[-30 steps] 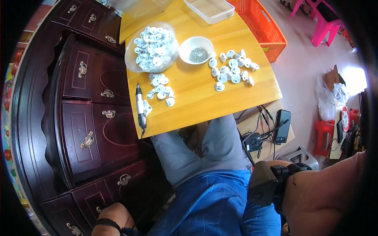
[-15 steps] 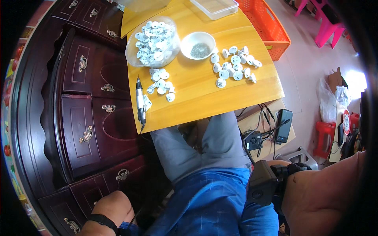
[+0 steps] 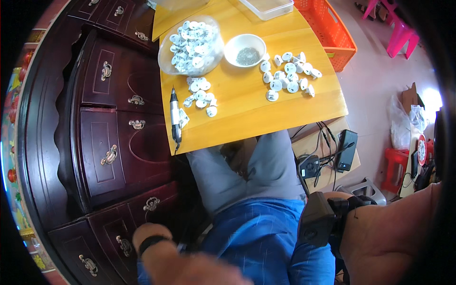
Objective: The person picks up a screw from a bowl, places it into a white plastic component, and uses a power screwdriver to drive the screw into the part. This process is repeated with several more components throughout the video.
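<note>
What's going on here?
A person sits at a yellow wooden table, handling nothing on it. Their blurred left arm crosses a blue shirt; the right hand is out of view. Round white plastic parts fill a clear plastic tub and lie in two loose groups. A round white bowl holds silvery bits; a black-and-silver pen-shaped tool lies nearby.

Left hand (image 3: 213, 271): motion-blurred, cut by lower edge; fingers and any held thing can't be told.
Right forearm (image 3: 389, 232): runs into the dark rim, lower right; hand out of sight.
Bowl (image 3: 230, 50): shiny bits (image 3: 248, 56) inside, too small to identify.
Round tub (image 3: 165, 65): lower white pieces (image 3: 194, 43) hidden beneath upper ones.
Pen-shaped tool (image 3: 175, 113): covers part of a small packet (image 3: 184, 118).
Clear tray (image 3: 282, 13), orange crate (image 3: 349, 56): both cut by top edge.
Pink stool (image 3: 403, 42): top partly lost in rim.
</note>
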`<state>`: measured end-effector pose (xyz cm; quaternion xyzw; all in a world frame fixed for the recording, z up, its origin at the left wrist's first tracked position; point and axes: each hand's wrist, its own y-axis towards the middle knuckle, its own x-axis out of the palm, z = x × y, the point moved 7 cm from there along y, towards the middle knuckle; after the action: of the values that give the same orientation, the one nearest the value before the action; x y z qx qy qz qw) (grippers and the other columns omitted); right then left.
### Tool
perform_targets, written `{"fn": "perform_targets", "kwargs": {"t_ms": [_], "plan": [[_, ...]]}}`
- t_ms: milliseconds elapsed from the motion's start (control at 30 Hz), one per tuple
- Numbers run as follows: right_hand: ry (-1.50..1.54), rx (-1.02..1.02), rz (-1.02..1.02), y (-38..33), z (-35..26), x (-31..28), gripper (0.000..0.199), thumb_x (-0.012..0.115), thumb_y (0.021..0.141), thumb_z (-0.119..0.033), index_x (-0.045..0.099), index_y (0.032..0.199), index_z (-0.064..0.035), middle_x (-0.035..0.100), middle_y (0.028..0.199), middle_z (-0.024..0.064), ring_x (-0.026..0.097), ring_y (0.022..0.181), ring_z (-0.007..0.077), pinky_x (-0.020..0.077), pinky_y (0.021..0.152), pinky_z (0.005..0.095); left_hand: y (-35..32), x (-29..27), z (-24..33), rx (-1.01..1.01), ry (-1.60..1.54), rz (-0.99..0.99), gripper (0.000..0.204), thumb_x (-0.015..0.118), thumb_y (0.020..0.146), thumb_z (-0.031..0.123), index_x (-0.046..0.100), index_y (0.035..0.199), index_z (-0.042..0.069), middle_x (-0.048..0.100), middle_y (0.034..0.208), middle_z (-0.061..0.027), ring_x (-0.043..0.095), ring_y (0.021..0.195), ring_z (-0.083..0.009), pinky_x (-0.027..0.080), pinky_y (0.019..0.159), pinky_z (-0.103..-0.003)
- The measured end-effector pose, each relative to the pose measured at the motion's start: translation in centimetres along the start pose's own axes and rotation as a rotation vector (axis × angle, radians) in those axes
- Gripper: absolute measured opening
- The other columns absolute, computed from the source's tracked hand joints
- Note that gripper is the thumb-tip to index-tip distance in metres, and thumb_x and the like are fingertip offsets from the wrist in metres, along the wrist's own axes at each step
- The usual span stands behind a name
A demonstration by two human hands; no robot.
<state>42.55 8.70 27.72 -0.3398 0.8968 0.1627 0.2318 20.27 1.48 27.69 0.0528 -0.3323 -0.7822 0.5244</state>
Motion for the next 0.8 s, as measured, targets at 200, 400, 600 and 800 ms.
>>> {"fn": "perform_targets", "kwargs": {"t_ms": [200,400,600,800], "plan": [[0.045,-0.105,0.030,9.7,-3.7,0.2,0.042,0.064,0.085,-0.007,0.059,0.126,0.0018,0.064,0.101,0.0128,0.056,0.064,0.0124,0.0485,0.056,0.0266,-17.2,-8.6,-4.9,-0.768,1.025,1.112,0.013,0.064,0.094,0.013,0.067,0.102,0.003,0.066,0.086,-0.0153,0.066,0.077,-0.0337,0.052,0.068,-0.039],[-0.072,-0.282,0.109,16.2,-15.0,0.4,0.043,0.065,0.084,-0.006,0.059,0.126,0.0019,0.064,0.101,0.0127,0.056,0.063,0.0121,0.0486,0.056,0.0264,-28.9,-6.7,-13.4,-1.171,1.374,1.364,0.034,0.067,0.090,0.021,0.059,0.116,0.001,0.061,0.115,-0.0203,0.061,0.104,-0.0381,0.050,0.087,-0.044],[-0.417,-0.422,0.460,19.7,-24.2,-0.1,0.043,0.065,0.084,-0.005,0.059,0.127,0.0020,0.064,0.101,0.0126,0.056,0.063,0.0118,0.0487,0.055,0.0262,-40.3,-0.2,-19.4,-1.070,1.838,1.517,0.064,0.064,0.090,0.049,0.057,0.137,0.006,0.049,0.142,-0.0262,0.045,0.130,-0.0465,0.034,0.110,-0.061],[-0.523,-0.280,0.078,21.5,-20.5,6.8,0.044,0.065,0.084,-0.004,0.059,0.127,0.0020,0.063,0.101,0.0124,0.056,0.063,0.0115,0.0489,0.055,0.0260,-38.8,-1.1,-19.8,-1.258,1.777,1.452,0.055,0.069,0.082,0.038,0.063,0.126,0.006,0.055,0.133,-0.0246,0.050,0.122,-0.0455,0.040,0.101,-0.058]]}}
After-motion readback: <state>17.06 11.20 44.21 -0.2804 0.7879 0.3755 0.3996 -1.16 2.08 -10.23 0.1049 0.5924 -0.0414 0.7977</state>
